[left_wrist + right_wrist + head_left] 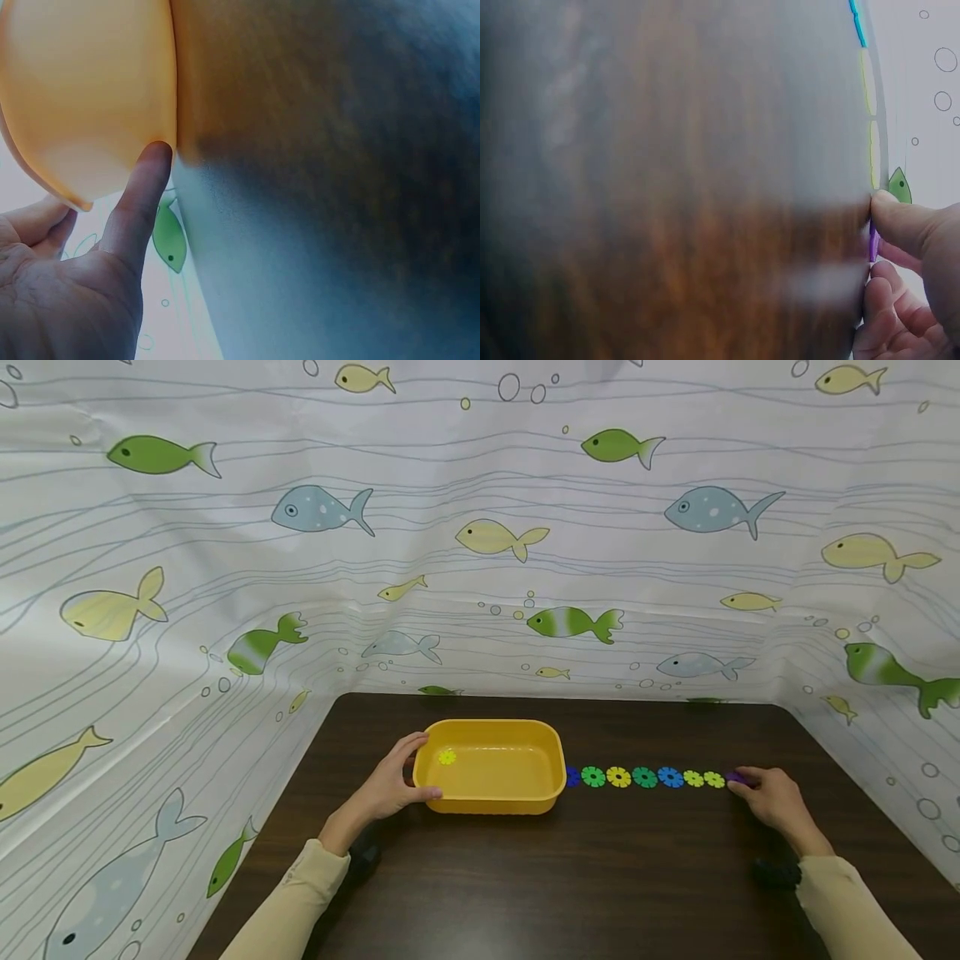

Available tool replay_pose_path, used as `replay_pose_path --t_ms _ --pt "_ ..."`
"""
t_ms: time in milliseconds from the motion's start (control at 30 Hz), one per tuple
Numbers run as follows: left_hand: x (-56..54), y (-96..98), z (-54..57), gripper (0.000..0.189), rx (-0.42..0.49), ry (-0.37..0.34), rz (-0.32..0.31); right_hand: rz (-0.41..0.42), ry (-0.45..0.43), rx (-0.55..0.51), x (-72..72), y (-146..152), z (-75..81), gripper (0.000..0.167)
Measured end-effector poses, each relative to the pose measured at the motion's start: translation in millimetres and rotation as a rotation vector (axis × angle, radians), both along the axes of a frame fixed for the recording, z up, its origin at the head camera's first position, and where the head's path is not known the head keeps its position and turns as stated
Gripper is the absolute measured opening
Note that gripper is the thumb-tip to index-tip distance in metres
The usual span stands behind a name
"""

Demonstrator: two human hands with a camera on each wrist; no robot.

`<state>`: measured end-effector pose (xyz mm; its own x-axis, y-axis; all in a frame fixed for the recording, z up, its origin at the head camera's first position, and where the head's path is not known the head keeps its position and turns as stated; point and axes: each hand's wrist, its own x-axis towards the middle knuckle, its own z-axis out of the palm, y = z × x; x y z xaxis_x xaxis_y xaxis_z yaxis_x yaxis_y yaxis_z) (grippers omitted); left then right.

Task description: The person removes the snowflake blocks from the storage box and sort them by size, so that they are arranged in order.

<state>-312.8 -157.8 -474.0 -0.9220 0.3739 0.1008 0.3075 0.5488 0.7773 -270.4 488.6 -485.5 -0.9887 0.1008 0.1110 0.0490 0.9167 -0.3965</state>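
My left hand (388, 781) grips the left end of a yellow plastic tub (487, 807), thumb at the front side and fingers at the back corner. In the left wrist view the thumb (139, 199) presses against the tub's wall. A small yellow flower-shaped disc (447, 757) lies inside the tub. At the right, my right hand (776, 802) pinches a purple flower disc (737, 778) at the right end of a row of discs. The right wrist view shows the purple disc (874, 244) edge-on between thumb and fingers, close over the table.
Along the row lie a dark blue disc (573, 776), partly hidden by the tub, a green disc (593, 777), a yellow disc (618, 777), a teal disc (645, 777), a blue disc (671, 777) and small yellow-green discs (693, 779). A fish-patterned sheet (480, 585) surrounds the dark table (600, 885).
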Motion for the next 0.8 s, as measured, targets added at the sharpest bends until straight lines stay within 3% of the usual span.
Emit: replay_pose_path --t_ms 167,400,600,800 --pt "0.8 0.8 -0.7 0.098 -0.008 0.005 -0.006 -0.035 -0.005 -0.041 5.5 -0.6 1.9 0.055" --pt "0.6 1.5 1.1 0.098 -0.002 0.009 -0.001 -0.069 0.104 -0.085 13.6 -13.7 9.0 0.054" --pt "0.1 0.3 0.8 0.098 -0.016 0.015 0.005 -0.066 0.247 -0.1 18.2 -41.1 14.6 0.04" --pt "0.7 1.1 1.0 0.098 -0.01 0.007 0.005 -0.033 0.303 -0.125 21.5 -78.0 19.8 0.039"
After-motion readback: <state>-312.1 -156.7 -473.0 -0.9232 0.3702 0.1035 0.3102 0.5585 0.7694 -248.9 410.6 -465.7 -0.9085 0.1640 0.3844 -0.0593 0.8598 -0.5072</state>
